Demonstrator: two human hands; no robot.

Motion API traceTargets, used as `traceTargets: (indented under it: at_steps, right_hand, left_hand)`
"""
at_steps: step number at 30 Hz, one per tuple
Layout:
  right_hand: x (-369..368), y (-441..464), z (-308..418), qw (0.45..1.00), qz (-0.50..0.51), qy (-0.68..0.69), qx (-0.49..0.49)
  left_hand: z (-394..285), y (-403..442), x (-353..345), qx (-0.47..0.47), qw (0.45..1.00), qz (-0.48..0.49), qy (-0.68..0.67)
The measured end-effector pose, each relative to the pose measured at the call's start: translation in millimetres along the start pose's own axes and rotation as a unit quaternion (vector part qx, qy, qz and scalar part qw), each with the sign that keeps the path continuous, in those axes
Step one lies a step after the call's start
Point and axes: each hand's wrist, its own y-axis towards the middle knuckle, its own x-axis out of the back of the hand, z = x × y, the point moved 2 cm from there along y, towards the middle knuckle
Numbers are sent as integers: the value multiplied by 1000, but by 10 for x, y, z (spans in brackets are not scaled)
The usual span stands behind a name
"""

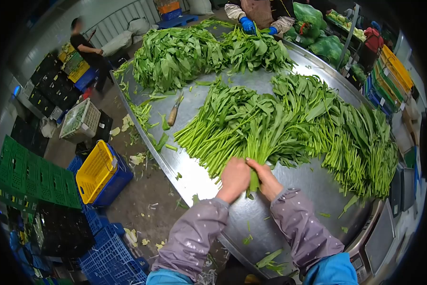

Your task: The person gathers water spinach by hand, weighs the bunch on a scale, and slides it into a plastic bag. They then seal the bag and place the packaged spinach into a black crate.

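My left hand (235, 180) and my right hand (267, 182) are closed side by side around the stems of a bunch of water spinach (259, 146). Its cut ends point toward me and its leaves lean away over the pile. Left of the bunch, a heap of water spinach (218, 128) lies with stems toward the near left. More bunches (351, 137) spread along the right side of the metal table (194, 178). A knife with a wooden handle (174, 111) lies on the metal, left of the heap.
Across the table, a person's blue-gloved hand (247, 25) touches more greens. Another person (87, 50) stands at the far left. A yellow crate (96, 171) and green crates (37, 173) stand left of the table. A scale (379, 228) sits at the near right. Leaf scraps litter the floor.
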Motion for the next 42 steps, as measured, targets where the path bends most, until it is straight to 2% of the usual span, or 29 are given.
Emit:
traceTargets:
  at_steps: [1,2,4,7,10,14,18,20,22,24,25,27,28,30,31,34,35,36,37,41,42]
  right_hand:
    - [23,-59,31,999,-22,28,-13]
    - [76,-153,85,997,19,65,-24]
    - [193,-332,116,996,4,82,-30]
    - [374,-317,43,998,19,62,-21]
    - [369,-271,29,1000,19,16,-11]
    - [316,-174,9,994,39,82,-65]
    - [376,-167,-60,990,30,116,-77]
    - [407,-152,-87,990,31,120,-69]
    - [444,-107,-119,983,59,161,-69]
    - [440,-103,-120,981,77,162,-72]
    - [438,-96,-121,979,94,164,-73]
    - [489,-47,-163,977,95,174,-80]
    - [528,-21,-197,974,98,184,-89]
    - [548,3,-218,973,104,183,-97]
    - [497,-26,-187,976,92,175,-89]
    - [387,-115,-86,984,57,150,-79]
    - [374,-123,-68,986,70,129,-80]
    - [360,-131,-59,987,82,108,-81]
    - [351,-138,-52,988,66,106,-86]
    - [302,-219,80,990,78,90,-70]
    - [311,-290,156,994,53,64,-68]
  left_hand:
    - [-174,-83,41,-8,998,-65,-22]
    - [-321,-160,116,-35,995,-84,-31]
    - [-505,-300,140,-24,995,-50,-79]
    - [-441,-411,-96,11,989,4,-145]
    - [-370,-406,-118,21,988,1,-154]
    - [-329,-377,-5,47,979,55,-190]
    - [-279,-426,117,7,979,77,-187]
    - [-272,-388,287,-21,977,123,-175]
    - [-231,-375,242,-32,981,99,-161]
    - [-180,-364,190,25,974,109,-199]
    - [-156,-372,153,24,974,111,-198]
    - [-110,-426,67,54,951,88,-293]
    - [-139,-448,71,55,949,94,-296]
    - [-258,-495,215,57,953,93,-282]
    - [-343,-507,350,13,973,97,-209]
    - [-271,-427,636,30,968,141,-208]
    - [-280,-356,764,43,985,59,-155]
    - [-203,-249,737,-29,998,-34,-35]
    - [-90,-142,647,-99,983,-127,87]
    - [125,319,221,-47,985,-89,141]
    - [291,425,114,0,981,-89,172]
